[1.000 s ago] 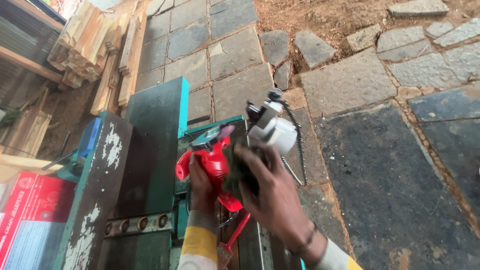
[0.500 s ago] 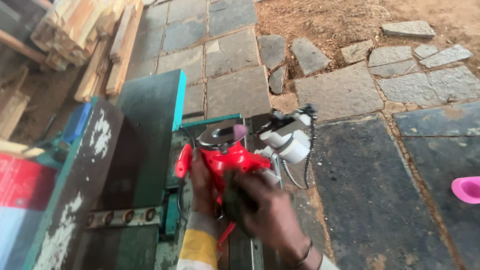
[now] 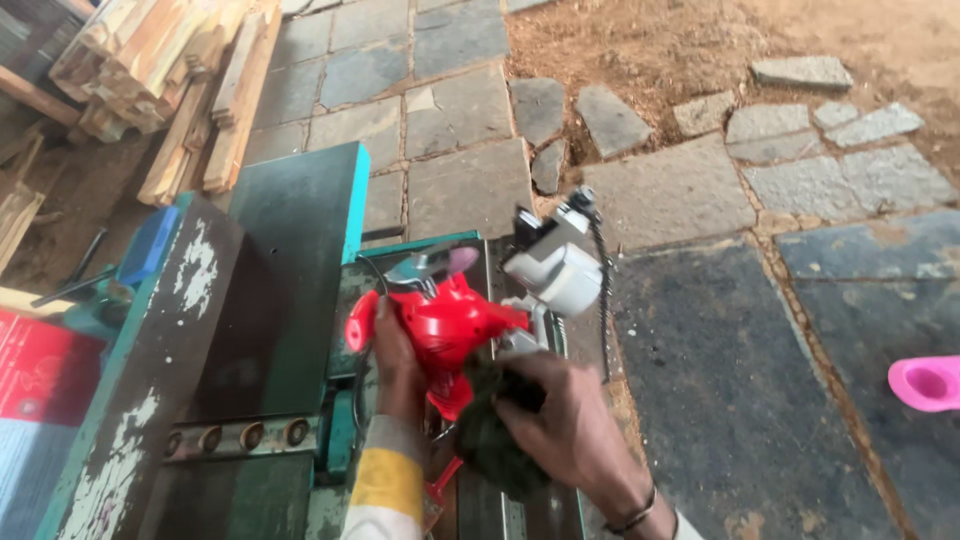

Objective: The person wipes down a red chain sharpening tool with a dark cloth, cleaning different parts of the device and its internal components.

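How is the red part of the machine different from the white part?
The red motor housing is bright red and rounded, with the left hand against it; the white guard is pale, boxier and untouched, with a chain hanging beside it. Both belong to one small machine on the green bench.

Two hands (image 3: 480, 400), one red grinder (image 3: 450, 330)

Red tool (image 3: 445, 335) — lower, nearer now
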